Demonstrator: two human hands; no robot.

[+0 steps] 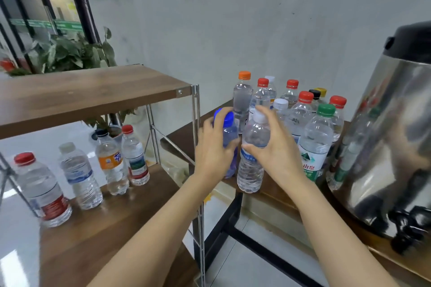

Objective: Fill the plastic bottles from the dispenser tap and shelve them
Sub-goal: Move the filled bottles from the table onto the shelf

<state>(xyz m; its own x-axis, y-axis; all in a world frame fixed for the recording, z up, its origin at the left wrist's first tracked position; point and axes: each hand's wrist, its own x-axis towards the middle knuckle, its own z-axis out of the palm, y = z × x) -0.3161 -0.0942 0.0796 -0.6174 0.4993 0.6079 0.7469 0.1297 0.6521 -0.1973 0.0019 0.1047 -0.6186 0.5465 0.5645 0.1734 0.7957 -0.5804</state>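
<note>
As the hands stand: left hand [215,147] is closed round the shoulder of a blue-tinted plastic bottle with a blue cap [229,134]; right hand [277,154] is closed round the shoulder of a clear ribbed plastic bottle with a white cap [250,170].
Location of gripped bottles: both are held upright, side by side, at the left front corner of the dark wooden table [179,140]; whether their bases are on the surface cannot be told.
Step in hand: judged to be the taking of two bottles from the group. Fill level is not legible, so tap or shelf as destination cannot be settled.
Method advised: both bottles should be lifted straight up before being swung aside, so that close neighbours are not toppled. Caps should be removed only at the black tap [405,228] of the steel dispenser urn with black lid [384,147], at the table's right front edge.
Count, table: ten further capped bottles [314,142] are grouped towards the rear edge: four red caps, two white, one orange, one black, one yellow, one green.
Count, shelf: four upright bottles [80,177] are ranged along the lower board of the wood-and-metal rack [105,228]: two red caps, one white, one black.
Count, dispenser: one.
</note>
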